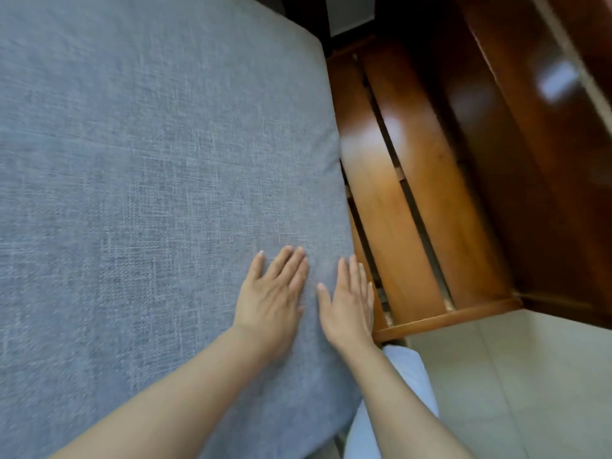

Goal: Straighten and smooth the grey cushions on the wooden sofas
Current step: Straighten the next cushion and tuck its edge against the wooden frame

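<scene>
I see a matt, coarse-woven grey cushion (149, 177) (linen-like cloth) beside glossy varnished wooden slats (394, 207) and smooth pale floor tiles (530, 385).

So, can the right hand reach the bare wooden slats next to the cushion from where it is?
Probably yes. The right hand lies flat at the grey cushion edge, and the wooden slats are directly beside it, uncovered.

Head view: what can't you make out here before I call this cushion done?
- Grey cushion: left and near sides cut off by the frame, so its alignment there is unknown.
- Cushion fabric under the left hand and right hand: covered by the palms.
- Wooden slats: motion-blurred and partly under the cushion.
</scene>
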### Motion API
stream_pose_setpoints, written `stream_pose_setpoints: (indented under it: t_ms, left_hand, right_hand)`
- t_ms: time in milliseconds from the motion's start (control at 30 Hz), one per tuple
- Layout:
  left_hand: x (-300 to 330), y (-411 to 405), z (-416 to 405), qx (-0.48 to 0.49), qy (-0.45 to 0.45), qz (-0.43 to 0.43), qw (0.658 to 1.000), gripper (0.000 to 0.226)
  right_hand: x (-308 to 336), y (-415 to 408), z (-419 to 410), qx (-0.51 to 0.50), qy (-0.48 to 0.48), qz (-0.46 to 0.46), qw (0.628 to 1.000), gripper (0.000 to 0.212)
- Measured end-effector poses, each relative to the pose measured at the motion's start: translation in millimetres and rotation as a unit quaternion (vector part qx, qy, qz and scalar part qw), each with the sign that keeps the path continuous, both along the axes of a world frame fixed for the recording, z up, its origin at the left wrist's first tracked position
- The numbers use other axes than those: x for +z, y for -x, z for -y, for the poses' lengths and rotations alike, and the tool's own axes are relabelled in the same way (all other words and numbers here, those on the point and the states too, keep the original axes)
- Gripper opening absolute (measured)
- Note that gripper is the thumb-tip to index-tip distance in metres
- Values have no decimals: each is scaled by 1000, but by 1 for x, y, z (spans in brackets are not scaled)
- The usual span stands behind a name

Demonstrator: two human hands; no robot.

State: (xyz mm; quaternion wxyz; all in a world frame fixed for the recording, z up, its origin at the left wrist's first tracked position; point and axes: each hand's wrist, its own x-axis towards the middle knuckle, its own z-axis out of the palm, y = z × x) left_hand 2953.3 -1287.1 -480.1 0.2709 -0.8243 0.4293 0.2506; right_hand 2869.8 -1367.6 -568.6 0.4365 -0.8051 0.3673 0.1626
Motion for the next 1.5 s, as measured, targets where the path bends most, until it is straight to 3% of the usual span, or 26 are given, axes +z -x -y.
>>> stream_pose_setpoints:
  t_ms: [500,967,1167,1367,1500]
  left_hand:
    - [193,-49,-59,187,96,120,970,70]
    - [318,-61,-216,364,181,228,885,77]
    - [329,-71,-257,455,188,239,837,77]
    - [319,-81,-265,569,198,218,767,62]
    - [315,-84,-255,626,210,203,723,52]
  right_hand:
    - [210,-84,-25,134,72,128,980,57]
    - [358,-149,-149,334,150,215,905,66]
    - [400,-190,-194,453,179,270,830,67]
    - [413,-244,-223,639,254,288,666,89]
    - [408,-275,-231,739,260,258,566,90]
